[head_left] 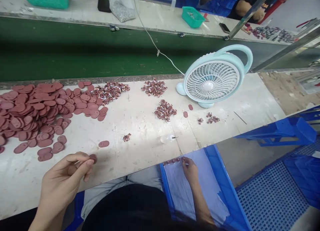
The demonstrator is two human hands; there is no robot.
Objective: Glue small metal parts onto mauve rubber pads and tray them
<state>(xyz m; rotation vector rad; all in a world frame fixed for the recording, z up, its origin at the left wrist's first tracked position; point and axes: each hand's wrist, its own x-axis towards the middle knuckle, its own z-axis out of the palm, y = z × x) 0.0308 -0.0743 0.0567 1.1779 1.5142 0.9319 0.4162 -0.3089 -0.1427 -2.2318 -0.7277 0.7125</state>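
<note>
The left hand [60, 179] has its thumb and index fingers pinched on a reddish-brown oval piece [93, 157], held just above the tabletop [142, 151]. The right hand [192, 172] has its fingers bunched at the near-side end of a row of small dark pieces [172, 161]; whether they grip the last piece or only touch it cannot be told. That row lies along the far end of a blue tray [223, 174], on a pale liner [207, 181] beneath the right fingers.

Just beyond the left fingers lies a loose oval [103, 144]; farther right of them, a small cluster [126, 137]. Left of and beyond the left fingers spreads a large heap of ovals [32, 107]. A clear bottle [167, 139] lies on its side, beyond and slightly left of the right fingers. Past it sits a pile of small brown-and-white parts [165, 110]. Beyond and to the right of the right fingers stands a pale blue fan [212, 80].
</note>
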